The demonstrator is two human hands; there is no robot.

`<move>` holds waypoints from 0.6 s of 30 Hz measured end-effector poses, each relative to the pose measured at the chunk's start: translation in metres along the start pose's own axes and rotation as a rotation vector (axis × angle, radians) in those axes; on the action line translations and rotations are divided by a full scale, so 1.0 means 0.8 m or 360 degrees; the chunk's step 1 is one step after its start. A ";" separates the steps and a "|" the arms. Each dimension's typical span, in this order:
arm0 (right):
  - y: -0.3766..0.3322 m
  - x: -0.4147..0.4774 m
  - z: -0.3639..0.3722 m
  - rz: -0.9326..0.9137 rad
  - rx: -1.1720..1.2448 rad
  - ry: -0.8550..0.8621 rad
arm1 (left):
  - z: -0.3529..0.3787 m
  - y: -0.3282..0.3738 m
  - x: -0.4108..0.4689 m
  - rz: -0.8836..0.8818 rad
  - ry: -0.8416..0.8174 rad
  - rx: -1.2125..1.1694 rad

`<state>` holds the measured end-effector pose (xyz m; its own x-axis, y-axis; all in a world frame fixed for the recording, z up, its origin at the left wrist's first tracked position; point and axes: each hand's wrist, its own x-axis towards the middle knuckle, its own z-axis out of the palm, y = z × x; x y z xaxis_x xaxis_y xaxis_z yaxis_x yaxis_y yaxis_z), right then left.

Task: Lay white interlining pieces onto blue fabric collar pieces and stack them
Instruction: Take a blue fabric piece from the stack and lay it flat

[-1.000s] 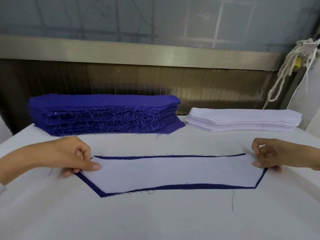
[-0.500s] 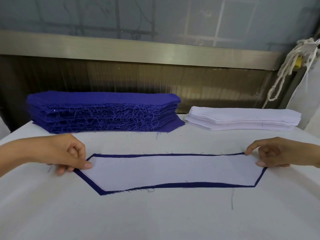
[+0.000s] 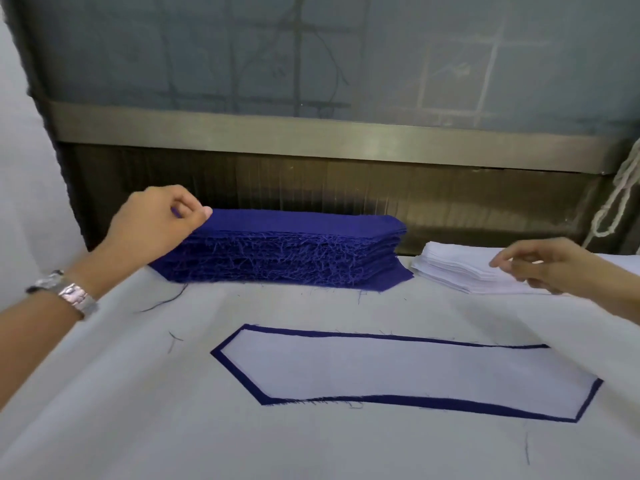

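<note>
A white interlining piece (image 3: 398, 372) lies flat on a blue collar piece (image 3: 239, 375), whose edge shows as a blue border all round. Neither hand touches this pair. Behind it stands a tall stack of blue collar pieces (image 3: 294, 251) with frayed threads. My left hand (image 3: 156, 226) pinches the left end of the stack's top piece. To the right sits a low stack of white interlining pieces (image 3: 457, 268). My right hand (image 3: 540, 265) hovers over that white stack with fingers loosely curled, holding nothing that I can see.
The table (image 3: 138, 410) is covered with white cloth, with a few loose dark threads on it. A metal rail and dark panel run along the back. A white rope (image 3: 620, 199) hangs at the far right. A watch is on my left wrist.
Both hands have let go of the layered pair. The left went back to the blue stack and the right to the white stack. The view has shifted left.
</note>
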<state>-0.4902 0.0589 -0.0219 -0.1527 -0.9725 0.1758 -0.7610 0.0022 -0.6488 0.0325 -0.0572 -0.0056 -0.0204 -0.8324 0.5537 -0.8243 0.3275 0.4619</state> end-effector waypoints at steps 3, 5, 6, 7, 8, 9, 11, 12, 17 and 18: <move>-0.048 0.043 0.031 -0.0060 0.0064 0.0089 | 0.009 0.010 0.020 0.0123 -0.0076 0.0071; -0.075 0.072 0.055 -0.0057 0.0085 0.0117 | 0.015 0.014 0.035 0.0116 -0.0229 0.0143; -0.085 0.087 0.067 -0.0050 0.0110 0.0130 | 0.018 0.014 0.042 0.0113 -0.0304 0.0190; -0.093 0.101 0.079 -0.0048 0.0142 0.0140 | 0.021 0.015 0.047 0.0111 -0.0364 0.0233; -0.099 0.115 0.089 -0.0041 0.0165 0.0156 | 0.024 0.015 0.052 0.0109 -0.0409 0.0261; -0.103 0.127 0.099 -0.0023 0.0170 0.0183 | 0.026 0.015 0.057 0.0104 -0.0442 0.0269; -0.108 0.148 0.114 0.0011 0.0170 0.0252 | 0.030 0.012 0.063 0.0085 -0.0474 0.0263; -0.110 0.156 0.120 0.0028 0.0176 0.0272 | 0.031 0.011 0.066 0.0078 -0.0485 0.0274; -0.117 0.176 0.129 0.0090 0.0149 0.0313 | 0.036 -0.001 0.074 0.0089 -0.0543 0.0342; -0.118 0.177 0.130 0.0085 0.0144 0.0309 | 0.037 -0.003 0.075 0.0094 -0.0541 0.0339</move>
<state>-0.3745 -0.1032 -0.0129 -0.3167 -0.9084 0.2729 -0.6903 0.0235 -0.7231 0.0169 -0.1209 0.0061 -0.2276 -0.9272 0.2976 -0.9142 0.3087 0.2624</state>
